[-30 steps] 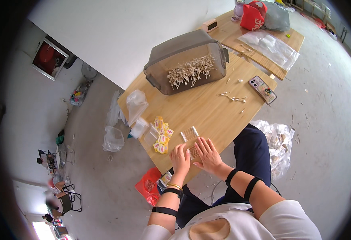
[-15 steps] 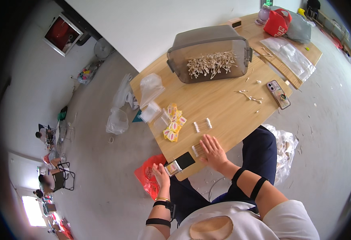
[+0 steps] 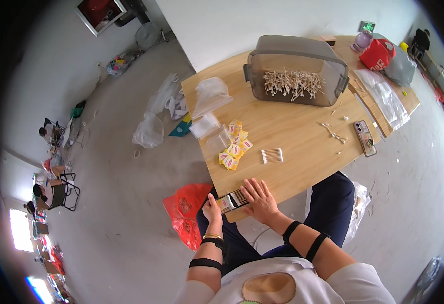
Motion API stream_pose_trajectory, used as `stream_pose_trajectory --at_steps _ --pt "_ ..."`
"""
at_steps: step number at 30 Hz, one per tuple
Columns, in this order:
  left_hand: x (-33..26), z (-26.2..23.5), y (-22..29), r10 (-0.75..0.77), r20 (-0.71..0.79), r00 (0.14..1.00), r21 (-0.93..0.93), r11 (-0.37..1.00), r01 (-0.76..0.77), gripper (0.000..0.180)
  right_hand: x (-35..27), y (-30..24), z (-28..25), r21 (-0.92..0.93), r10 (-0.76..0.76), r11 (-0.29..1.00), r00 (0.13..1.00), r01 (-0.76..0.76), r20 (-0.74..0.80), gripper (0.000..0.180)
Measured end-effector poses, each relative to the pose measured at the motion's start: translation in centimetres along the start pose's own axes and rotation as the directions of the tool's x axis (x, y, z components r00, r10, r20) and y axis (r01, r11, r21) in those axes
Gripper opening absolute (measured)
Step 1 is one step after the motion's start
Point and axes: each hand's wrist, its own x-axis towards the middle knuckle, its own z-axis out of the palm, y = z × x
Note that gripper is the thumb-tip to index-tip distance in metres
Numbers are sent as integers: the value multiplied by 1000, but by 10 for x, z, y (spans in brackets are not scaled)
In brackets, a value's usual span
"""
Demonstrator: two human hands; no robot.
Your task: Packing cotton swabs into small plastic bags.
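Note:
At the table's near left corner, my left hand (image 3: 213, 210) grips a small clear box (image 3: 225, 203) with a yellow card and white cotton swabs in it. Its open side faces a row of cotton swabs (image 3: 239, 197) lying on a dark pad. My right hand (image 3: 260, 203) rests flat over the right end of that row, fingers stretched out and holding nothing. Another neat row of cotton swabs (image 3: 272, 155) lies farther up the table. Left of it is a loose pile of yellow and white cards (image 3: 235, 147).
A grey translucent bin (image 3: 295, 99) on its side holds many loose swabs. Clear plastic boxes (image 3: 217, 142) and a plastic bag (image 3: 211, 93) lie at the table's left. A phone (image 3: 364, 138) sits near the right edge. A red bag (image 3: 186, 210) hangs by my left knee.
My right hand has moved left with the nearer swab row, sliding it onto the dark pad against the box. My left hand stays on the box. The whole view has shifted.

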Motion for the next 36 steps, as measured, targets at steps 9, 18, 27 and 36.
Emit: stream_pose_trajectory --at_steps 9,18,27,36 --pt "-6 7 3 -168 79 983 -376 908 186 69 16 -46 8 32 -42 999 996 39 76 95" --pt "1 -16 -14 -185 81 979 -412 888 202 69 13 -23 5 17 -56 998 997 55 45 94" --pt "-8 -10 -4 151 -13 988 -111 982 -152 59 20 -52 10 -45 -89 995 992 93 88 101" --pt "-5 -45 -3 48 -48 998 -153 987 -55 54 29 23 -18 180 47 983 993 -27 -109 73"
